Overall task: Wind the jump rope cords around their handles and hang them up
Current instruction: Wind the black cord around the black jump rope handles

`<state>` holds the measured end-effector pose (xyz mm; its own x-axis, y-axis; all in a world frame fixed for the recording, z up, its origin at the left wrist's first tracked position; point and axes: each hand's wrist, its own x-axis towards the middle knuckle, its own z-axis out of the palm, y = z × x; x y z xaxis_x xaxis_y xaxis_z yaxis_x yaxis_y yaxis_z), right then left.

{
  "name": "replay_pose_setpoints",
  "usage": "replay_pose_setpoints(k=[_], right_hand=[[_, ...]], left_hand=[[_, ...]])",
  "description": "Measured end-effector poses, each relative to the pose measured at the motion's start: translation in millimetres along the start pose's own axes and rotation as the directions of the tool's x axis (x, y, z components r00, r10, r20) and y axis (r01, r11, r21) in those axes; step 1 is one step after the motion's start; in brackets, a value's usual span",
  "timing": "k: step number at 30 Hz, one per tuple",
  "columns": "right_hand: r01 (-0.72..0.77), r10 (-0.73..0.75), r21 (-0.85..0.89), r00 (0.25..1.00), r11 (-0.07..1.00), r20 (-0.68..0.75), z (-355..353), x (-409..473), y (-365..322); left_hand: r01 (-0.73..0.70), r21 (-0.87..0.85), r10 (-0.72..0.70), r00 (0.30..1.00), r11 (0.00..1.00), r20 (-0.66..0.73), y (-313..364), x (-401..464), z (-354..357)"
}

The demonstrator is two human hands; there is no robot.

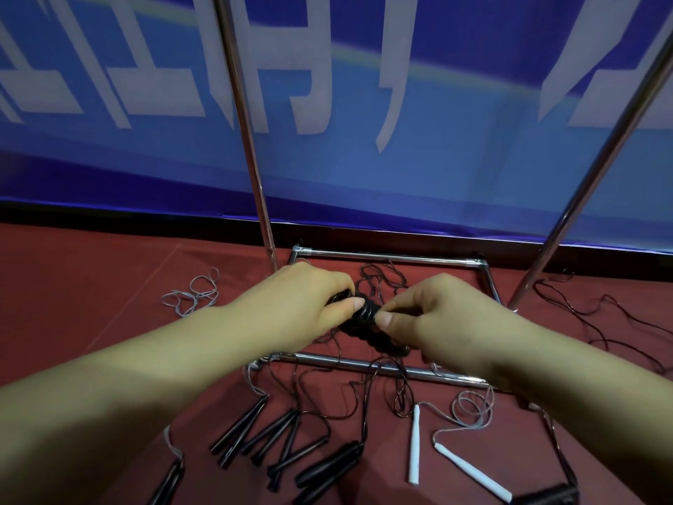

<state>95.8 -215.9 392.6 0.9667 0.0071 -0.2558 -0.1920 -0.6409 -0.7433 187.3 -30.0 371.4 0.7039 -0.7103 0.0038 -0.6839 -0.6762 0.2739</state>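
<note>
— What's on the floor [91, 286]?
— I see a rack base [393, 257]; nearer me than it, black handles [276, 437] and white handles [415, 444]; left of it, grey cord [195, 291].

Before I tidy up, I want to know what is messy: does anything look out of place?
Yes. Loose black cords lie tangled on the red floor across the metal rack base, and unwound black handles and white handles lie scattered below.

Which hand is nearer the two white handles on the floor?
Right. The right hand is above and slightly left of the white handles, while the left hand is farther off to their upper left; both grip the black bundle.
</note>
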Motion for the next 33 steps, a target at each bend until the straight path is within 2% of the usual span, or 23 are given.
replay_pose_setpoints(k=[4,8,10,15,19,23,25,27,28,30,32,33], right_hand=[[0.032,-0.018,0.089,0.988,0.996,-0.153,-9.8,5.7,8.6],[0.042,0.01,0.344,0.989,0.938,-0.15,-7.4,9.4,13.3],[0.035,0.031,0.442,0.989,0.896,-0.142,-7.8,11.0,14.0],[0.044,0.032,0.498,0.989,0.866,-0.144,-8.4,11.3,16.4],[-0.032,0.079,0.613,0.996,0.79,-0.05,3.2,10.2,17.3],[-0.126,0.144,0.697,0.989,0.706,0.033,14.3,13.5,16.1],[-0.078,0.149,0.708,0.988,0.702,-0.04,17.7,16.6,16.4],[0.007,0.16,0.708,0.972,0.706,-0.17,22.1,20.5,17.3],[0.047,0.168,0.7,0.957,0.713,-0.235,24.4,22.6,17.3],[0.141,0.16,0.635,0.906,0.759,-0.392,26.8,27.3,15.8],[0.226,0.129,0.506,0.809,0.832,-0.574,26.5,30.7,14.0],[0.255,0.113,0.449,0.756,0.856,-0.645,25.7,31.6,12.6]], left_hand=[[-0.041,-0.099,0.051,0.993,0.994,0.109,2.8,-5.2,2.8],[-0.055,-0.242,0.089,0.987,0.969,0.134,7.9,-7.6,3.2],[-0.07,-0.31,0.111,0.987,0.948,0.118,9.8,-8.0,1.2],[-0.148,-0.458,0.193,0.98,0.876,0.051,21.7,-13.0,-1.0],[-0.182,-0.475,0.211,0.977,0.861,0.008,20.4,-15.2,-0.3],[-0.181,-0.43,0.18,0.983,0.885,-0.043,20.1,-17.8,-1.8],[-0.15,-0.48,0.111,0.988,0.864,-0.11,22.0,-16.3,-0.7],[-0.046,-0.662,-0.103,0.977,0.748,-0.185,23.3,-10.9,1.7],[0.032,-0.763,-0.234,0.959,0.645,-0.157,25.5,-10.0,2.9],[0.215,-0.898,-0.398,0.916,0.384,0.049,33.5,-9.4,5.7],[0.32,-0.934,-0.378,0.894,0.16,0.242,42.9,-11.7,12.3],[0.322,-0.941,-0.348,0.898,0.101,0.269,47.1,-12.8,15.9]])
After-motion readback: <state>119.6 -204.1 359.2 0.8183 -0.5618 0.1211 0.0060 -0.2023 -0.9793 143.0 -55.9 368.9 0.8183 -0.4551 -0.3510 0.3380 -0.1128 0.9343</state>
